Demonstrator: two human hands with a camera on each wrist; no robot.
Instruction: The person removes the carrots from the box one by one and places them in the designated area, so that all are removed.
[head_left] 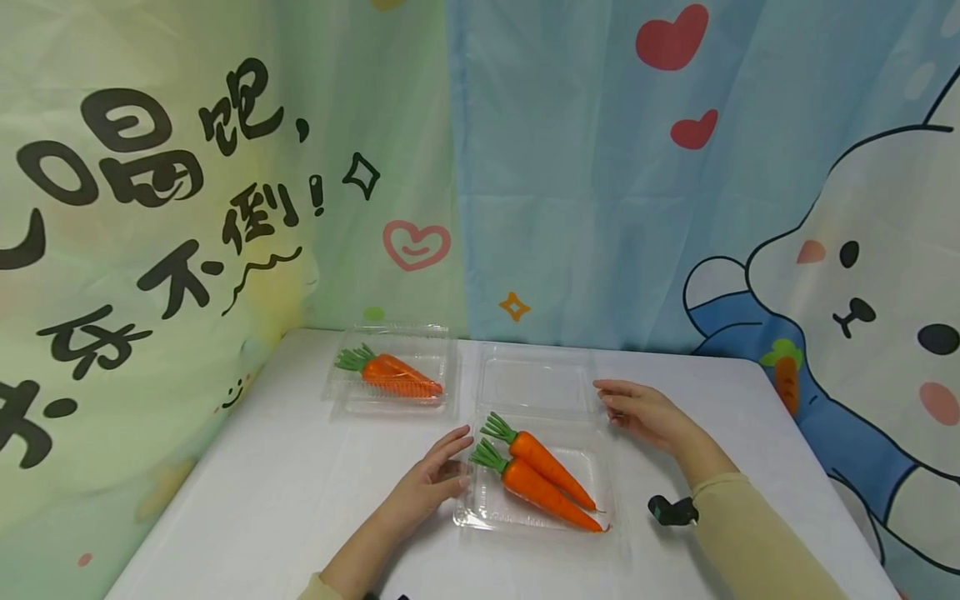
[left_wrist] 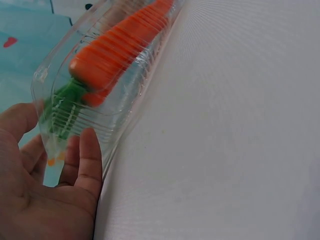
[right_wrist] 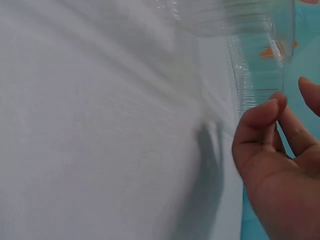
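Observation:
Two orange toy-like carrots [head_left: 551, 492] with green tops lie side by side in the base of an opened clear plastic clamshell box [head_left: 480, 523]. Its lid [head_left: 536, 379] is folded back flat, away from the person. At the left side of the base is my left hand [head_left: 427, 483], fingers loosely extended along the wall; the left wrist view has the hand [left_wrist: 55, 185] right beside the clear plastic. My right hand [head_left: 645, 417] hovers by the lid's right edge, its fingers slightly bent and nothing between them. Whether its fingertips touch the lid is unclear.
Behind and to the left stands another clear box [head_left: 446, 367], its lid over carrots [head_left: 401, 377]. A white cloth-covered table [head_left: 247, 500] lies beneath everything. A printed curtain [head_left: 555, 167] hangs behind the table's far edge.

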